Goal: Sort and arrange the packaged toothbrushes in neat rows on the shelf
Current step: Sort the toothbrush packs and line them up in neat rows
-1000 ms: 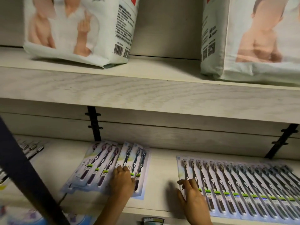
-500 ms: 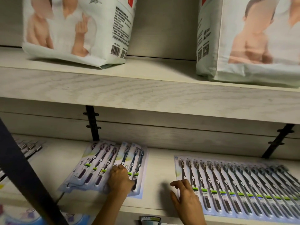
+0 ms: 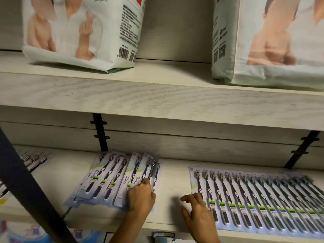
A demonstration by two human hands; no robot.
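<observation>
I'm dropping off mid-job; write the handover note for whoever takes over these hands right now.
Left hand: fingers on the right-hand packs of the fanned group; pinching or just pressing, cannot tell.
Right hand: open, fingers touching the left end of the long row.
Done: long row lies overlapped and even on the lower shelf.
To do: square up the fanned group, which sits skewed and apart from the row.
</observation>
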